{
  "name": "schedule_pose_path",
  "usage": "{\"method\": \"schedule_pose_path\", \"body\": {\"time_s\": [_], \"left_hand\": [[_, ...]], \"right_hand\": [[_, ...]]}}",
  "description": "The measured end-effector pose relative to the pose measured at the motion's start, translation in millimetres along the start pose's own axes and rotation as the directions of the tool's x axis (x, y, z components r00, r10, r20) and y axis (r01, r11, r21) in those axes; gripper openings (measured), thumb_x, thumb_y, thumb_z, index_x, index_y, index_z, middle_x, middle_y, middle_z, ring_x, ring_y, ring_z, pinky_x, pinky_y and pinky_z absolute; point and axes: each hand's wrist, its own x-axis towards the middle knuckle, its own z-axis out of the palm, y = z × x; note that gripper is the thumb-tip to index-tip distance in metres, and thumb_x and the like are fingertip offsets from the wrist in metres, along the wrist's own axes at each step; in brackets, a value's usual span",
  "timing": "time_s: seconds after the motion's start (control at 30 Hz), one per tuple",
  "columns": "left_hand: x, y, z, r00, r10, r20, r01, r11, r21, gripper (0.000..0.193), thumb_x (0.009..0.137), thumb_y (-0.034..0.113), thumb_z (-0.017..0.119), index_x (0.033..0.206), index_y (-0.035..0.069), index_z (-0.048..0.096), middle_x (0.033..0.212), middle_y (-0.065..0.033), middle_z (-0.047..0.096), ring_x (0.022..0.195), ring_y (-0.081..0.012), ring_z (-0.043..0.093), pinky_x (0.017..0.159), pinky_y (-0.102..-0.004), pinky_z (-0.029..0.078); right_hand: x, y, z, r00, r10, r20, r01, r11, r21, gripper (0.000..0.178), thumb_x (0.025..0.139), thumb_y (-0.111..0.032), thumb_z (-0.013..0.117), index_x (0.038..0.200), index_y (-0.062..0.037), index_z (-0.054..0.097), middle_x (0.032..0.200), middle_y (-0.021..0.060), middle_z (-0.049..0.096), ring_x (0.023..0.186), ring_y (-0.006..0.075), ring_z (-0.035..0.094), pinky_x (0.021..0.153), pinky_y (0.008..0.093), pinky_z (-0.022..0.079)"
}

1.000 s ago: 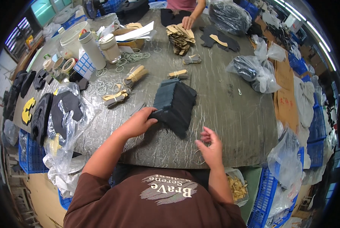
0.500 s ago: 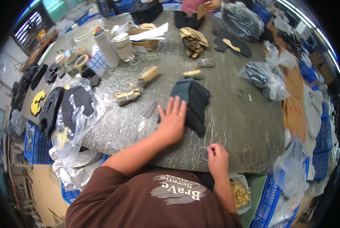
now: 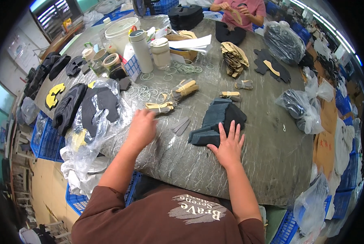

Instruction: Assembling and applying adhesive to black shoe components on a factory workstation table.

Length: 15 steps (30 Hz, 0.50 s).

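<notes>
A fanned stack of dark teal and black fabric-like pieces [image 3: 215,116] lies in the middle of the table. My right hand [image 3: 229,148] rests flat on its near right edge, fingers spread. To the left, my left hand [image 3: 142,129] is held over the table beside a small banded bundle of tan and grey strips [image 3: 159,107]. Its fingers curl and are blurred, so whether they hold anything is unclear. Between that hand and the stack are a few loose grey strips [image 3: 180,126]. A larger banded bundle [image 3: 185,88] and pale rubber bands [image 3: 144,93] lie farther back.
At the back left stand a grey tumbler [image 3: 141,51], a lidded jar [image 3: 161,53] and a white bucket [image 3: 123,34]. Black cut pieces on clear plastic [image 3: 108,118] cover the left side. Filled plastic bags [image 3: 300,105] sit right. Across the table, a person's hands [image 3: 253,16] hold a tan piece.
My left hand has left the dark stack and moved left toward the banded bundle. My right hand, which held a thin ring near the table's front edge, now lies on the stack.
</notes>
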Motion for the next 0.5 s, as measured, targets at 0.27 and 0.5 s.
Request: {"method": "schedule_pose_path", "body": {"time_s": [0.27,0.5], "left_hand": [[6.3,21.8,80.4,0.915,0.335,0.224,-0.312,0.94,-0.135,0.032,0.078,0.016,0.061,0.109,0.004,0.062,0.11,-0.012,0.056,0.102,-0.03,0.05,0.089,-0.0419,0.042],[42.9,-52.1,73.0,0.875,0.448,0.182,-0.445,0.893,-0.057,0.031,0.078,0.011,0.056,0.107,0.007,0.064,0.112,-0.0104,0.058,0.1,-0.0289,0.052,0.088,-0.0373,0.044]], "right_hand": [[11.0,9.8,7.4,0.997,-0.079,0.015,0.079,0.996,0.031,0.09,0.066,-0.052,0.072,0.141,-0.0173,0.035,0.151,0.0182,0.016,0.138,0.0393,0.016,0.106,0.0524,0.026],[-0.4,9.4,2.7,0.993,-0.112,0.047,0.111,0.994,0.016,0.092,0.066,-0.051,0.074,0.141,-0.0171,0.035,0.15,0.019,0.015,0.137,0.0409,0.016,0.106,0.0529,0.026]]}}
